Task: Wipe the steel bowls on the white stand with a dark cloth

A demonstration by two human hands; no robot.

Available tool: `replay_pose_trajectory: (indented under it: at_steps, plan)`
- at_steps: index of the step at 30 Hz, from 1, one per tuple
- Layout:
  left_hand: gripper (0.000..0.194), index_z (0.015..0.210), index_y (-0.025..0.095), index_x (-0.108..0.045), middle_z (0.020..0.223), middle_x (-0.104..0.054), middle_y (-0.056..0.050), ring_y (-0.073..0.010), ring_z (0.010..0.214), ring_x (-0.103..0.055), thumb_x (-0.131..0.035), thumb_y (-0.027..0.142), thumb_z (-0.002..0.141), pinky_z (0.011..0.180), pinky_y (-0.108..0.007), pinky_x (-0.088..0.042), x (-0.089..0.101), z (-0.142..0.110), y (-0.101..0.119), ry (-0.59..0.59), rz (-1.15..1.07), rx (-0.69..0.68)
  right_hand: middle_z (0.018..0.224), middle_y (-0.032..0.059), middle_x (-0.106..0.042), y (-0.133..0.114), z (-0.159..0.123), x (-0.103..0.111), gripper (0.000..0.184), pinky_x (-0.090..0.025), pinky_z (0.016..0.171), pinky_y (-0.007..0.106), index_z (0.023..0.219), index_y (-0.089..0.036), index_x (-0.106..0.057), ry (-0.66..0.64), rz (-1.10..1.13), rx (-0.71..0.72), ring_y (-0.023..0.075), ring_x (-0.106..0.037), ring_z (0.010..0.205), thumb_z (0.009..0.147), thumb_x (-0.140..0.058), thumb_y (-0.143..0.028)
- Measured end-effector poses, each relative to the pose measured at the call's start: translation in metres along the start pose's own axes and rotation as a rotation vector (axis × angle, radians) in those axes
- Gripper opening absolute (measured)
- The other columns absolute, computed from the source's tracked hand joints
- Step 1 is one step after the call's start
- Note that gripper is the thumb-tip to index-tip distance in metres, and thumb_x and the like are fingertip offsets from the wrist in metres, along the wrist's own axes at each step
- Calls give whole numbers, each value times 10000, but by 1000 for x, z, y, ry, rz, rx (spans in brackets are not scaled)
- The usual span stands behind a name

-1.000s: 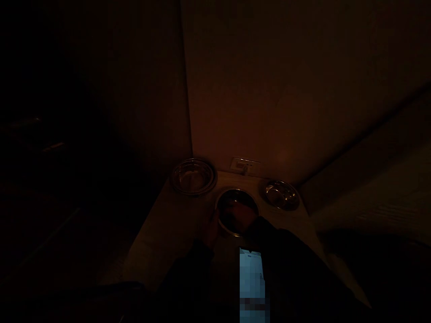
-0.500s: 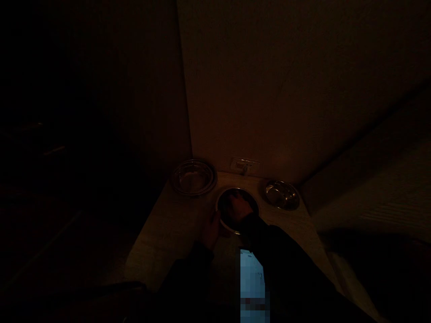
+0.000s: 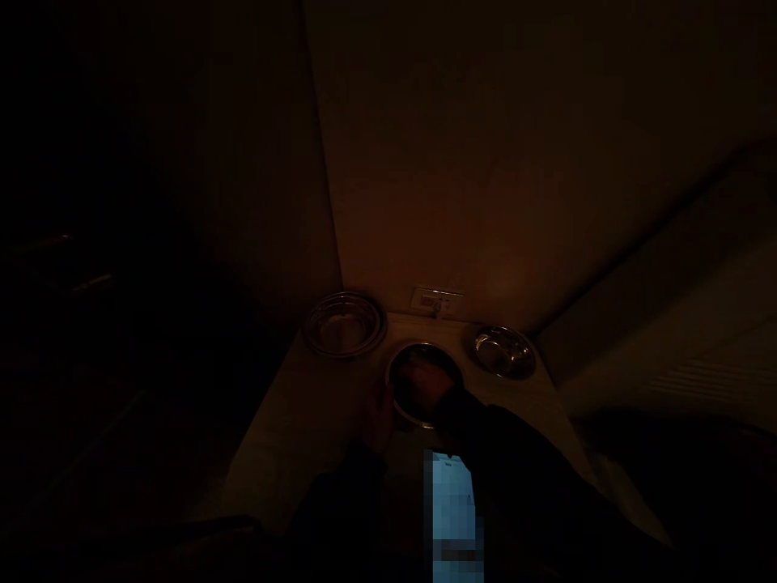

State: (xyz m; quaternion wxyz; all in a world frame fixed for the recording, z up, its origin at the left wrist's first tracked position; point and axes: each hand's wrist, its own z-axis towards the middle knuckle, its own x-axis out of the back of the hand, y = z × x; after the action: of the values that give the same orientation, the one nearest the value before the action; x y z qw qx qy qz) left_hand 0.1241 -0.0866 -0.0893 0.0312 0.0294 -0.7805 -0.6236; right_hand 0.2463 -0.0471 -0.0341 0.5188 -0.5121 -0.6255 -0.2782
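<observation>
A round metal bowl (image 3: 397,350) with a dark inside stands in the middle of the small wooden table. At its left rim my left hand (image 3: 380,411) is closed, steadying the bowl with fingers and thumb at its edge. My right hand (image 3: 430,380) reaches down into the bowl from the right; its fingers are dark and smeared, and I cannot tell whether they hold anything. What lies in the bowl is too dark to make out.
Nested metal bowls (image 3: 343,330) sit at the table's back left corner. Another shiny metal bowl (image 3: 503,353) is at the back right. A wall socket (image 3: 437,302) is behind the table. Below the bowl glows a phone-like screen (image 3: 454,494). The room is very dark.
My right hand has shifted slightly inside the bowl and its fingers look more blurred. My left hand stays at the rim. The view has tilted a little.
</observation>
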Motion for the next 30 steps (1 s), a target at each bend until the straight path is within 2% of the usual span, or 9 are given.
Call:
replay_pose_trajectory:
  at_steps: [4, 9, 12, 15, 17, 20, 23, 26, 30]
  plan:
    - [342, 1050, 100, -603, 1050, -638, -131, -239, 956, -596, -455, 292, 809, 848, -353, -450, 0, -3, 12, 34, 43, 38, 1063, 221, -565, 10, -2, 3, 300, -441, 734, 424, 1041, -109, -591, -21, -63, -176, 315, -571, 948, 781, -477, -208]
    - [300, 1035, 137, -616, 1129, -607, -107, -231, 1071, -538, -451, 257, 816, 922, -342, -398, -3, -5, 20, 57, 75, 32, 875, 94, -661, 8, -12, -4, 211, -456, 679, 286, 868, -184, -654, -158, 26, -64, 227, -617, 829, 670, -619, -249]
    - [302, 1058, 141, -605, 1135, -606, -104, -216, 1056, -550, -438, 224, 820, 916, -332, -411, -2, -3, 17, 32, 50, 31, 1019, 84, -621, 0, -6, -8, 254, -431, 761, 263, 998, -191, -596, -71, 65, -47, 194, -580, 939, 761, -509, -221]
    - [306, 1059, 142, -600, 1088, -629, -102, -228, 1011, -574, -451, 247, 814, 874, -352, -447, -2, -1, 11, -3, 3, 44, 1123, 165, -536, 2, 1, -9, 332, -423, 787, 347, 1113, -144, -511, 23, 41, -174, 248, -554, 985, 788, -463, -195]
    - [331, 1075, 133, -589, 1075, -632, -108, -240, 1004, -574, -447, 282, 817, 872, -378, -449, -3, -1, 7, -6, -17, 53, 1088, 203, -530, 8, 2, -7, 349, -431, 751, 388, 1120, -116, -497, 49, 32, -262, 278, -571, 935, 782, -477, -198]
    - [382, 1132, 120, -555, 1138, -598, -122, -241, 1044, -551, -432, 311, 825, 907, -384, -424, -5, -2, 2, -4, -38, 42, 1053, 172, -544, 14, 2, -4, 320, -436, 744, 353, 1119, -129, -492, 90, 50, -309, 245, -582, 893, 818, -440, -223]
    - [392, 1162, 145, -540, 1188, -571, -106, -228, 1091, -525, -425, 317, 829, 936, -361, -404, -8, -5, -1, -41, -63, 1, 1124, 132, -502, 9, 6, -1, 346, -419, 799, 295, 1202, -162, -433, 326, 139, -324, 193, -551, 939, 881, -335, -243]
    - [374, 1128, 187, -576, 1163, -594, -80, -232, 1104, -517, -485, 345, 802, 950, -346, -390, -8, -6, 0, -28, -47, 1, 1105, 114, -490, -1, 11, -2, 345, -396, 858, 292, 1189, -183, -488, 503, 253, -277, 189, -524, 970, 868, -388, -259]
    - [395, 1108, 173, -597, 1085, -633, -96, -251, 1053, -550, -505, 389, 790, 924, -349, -406, -6, -8, 3, 7, -38, 36, 1061, 82, -494, -7, 9, -8, 268, -399, 861, 275, 1051, -208, -610, 363, 364, -64, 167, -530, 948, 817, -479, -204]
